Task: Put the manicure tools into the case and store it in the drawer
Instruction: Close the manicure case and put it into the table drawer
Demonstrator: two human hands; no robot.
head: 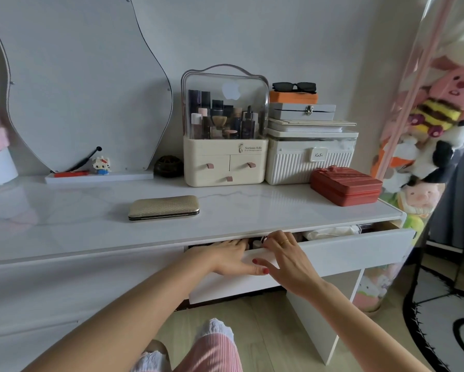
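Case [163,208] sits closed, flat on the white surface [64,218], left of frame centre, well apart from both hands. No loose manicure tools visible on the surface, so the packing step looks done; the case is likely parked there to free both hands for the drawer.

Drawer [333,253] is in the lower centre-right of frame, under the surface edge, pulled partway out. Gap at the top shows white fabric-like contents at the right and small items near the hands; can't identify them.

Left hand [231,257]: fingers reach over the drawer's top edge into the gap, thumb lies on the front panel. Fingertips are hidden under the surface edge, so can't tell if they hold anything inside; the hand reads as hooked on the front panel.

Right hand [284,253]: fingers curled over the same top edge just beside the left hand, thumb pressed on the panel face. Closed on the drawer front, not carrying anything. Ring on one finger.

Judgement: the front shows no handle, so the top lip is the only grip point, hence both hands on it, close together left of the drawer's middle. Off-centre pull may rack the drawer slightly.

Step in hand: opening the drawer or making room. Remaining: pick up the case, lay it inside, close.

Organiser [225,162] and red box [346,186] at the back are clear of the work.
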